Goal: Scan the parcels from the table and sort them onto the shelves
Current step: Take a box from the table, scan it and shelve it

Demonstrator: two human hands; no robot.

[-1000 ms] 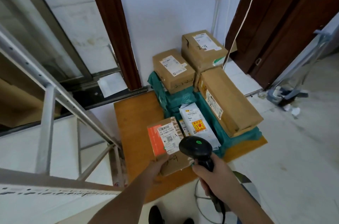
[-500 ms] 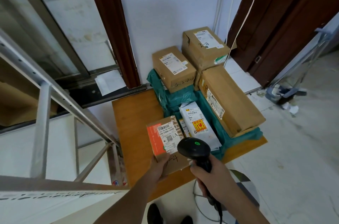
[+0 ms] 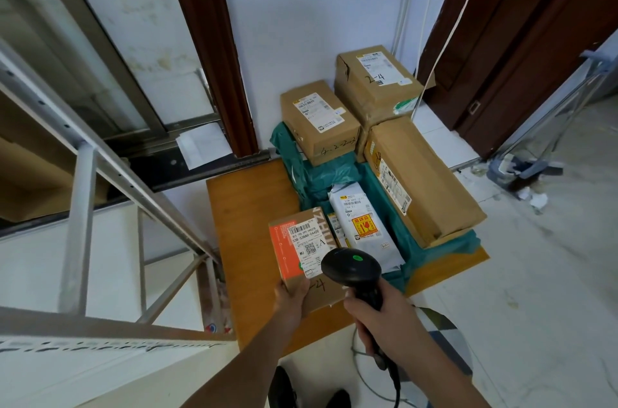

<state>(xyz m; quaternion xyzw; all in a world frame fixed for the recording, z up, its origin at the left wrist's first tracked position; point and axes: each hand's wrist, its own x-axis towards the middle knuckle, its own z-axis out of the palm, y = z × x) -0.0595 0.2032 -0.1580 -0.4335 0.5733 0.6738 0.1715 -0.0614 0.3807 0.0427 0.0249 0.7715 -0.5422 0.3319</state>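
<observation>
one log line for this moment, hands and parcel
left hand: holds small brown-and-orange cardboard parcel | right hand: grips black handheld barcode scanner above parcel label | stage: scanning, not shelved

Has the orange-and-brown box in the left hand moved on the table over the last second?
No. The orange-and-brown box lies at the same spot beside the white mailer, on the same part of the wooden table; left hand holds its near edge.

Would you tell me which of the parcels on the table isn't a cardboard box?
The white padded bag with the orange sticker, lying on the green plastic; the others are brown cardboard boxes.
</observation>
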